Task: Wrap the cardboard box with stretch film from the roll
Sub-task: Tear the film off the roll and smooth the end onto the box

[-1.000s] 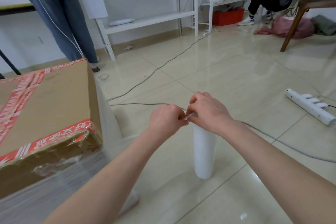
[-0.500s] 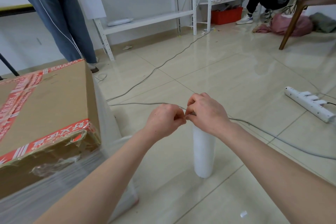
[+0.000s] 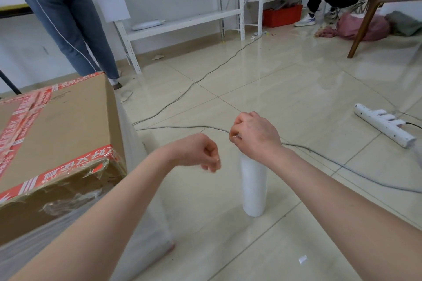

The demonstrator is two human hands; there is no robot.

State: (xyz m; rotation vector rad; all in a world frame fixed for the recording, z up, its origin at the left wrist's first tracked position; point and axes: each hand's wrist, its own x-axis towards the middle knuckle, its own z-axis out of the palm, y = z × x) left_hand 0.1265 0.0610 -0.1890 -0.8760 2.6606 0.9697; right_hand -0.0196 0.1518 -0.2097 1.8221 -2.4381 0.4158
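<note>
Head camera is looking down at my two bare forearms over a tiled floor point(image 3: 296, 98). My left hand point(image 3: 201, 153) is now drawing away from my right hand point(image 3: 253, 137); half a second ago the two were pinched together above the roll point(image 3: 253, 187). I am judging that the film's free end is being teased loose, ready to carry to the box. My right grip is pinching a small whitish film end point(image 3: 236, 136) at the roll's top. My left grip is curled, thumb to fingertips; I cannot tell whether clear film lies between them. The roll is standing upright on the floor, white, near the cardboard box point(image 3: 57, 134), whose lower sides are already showing cloudy wrapped film point(image 3: 141, 201).
</note>
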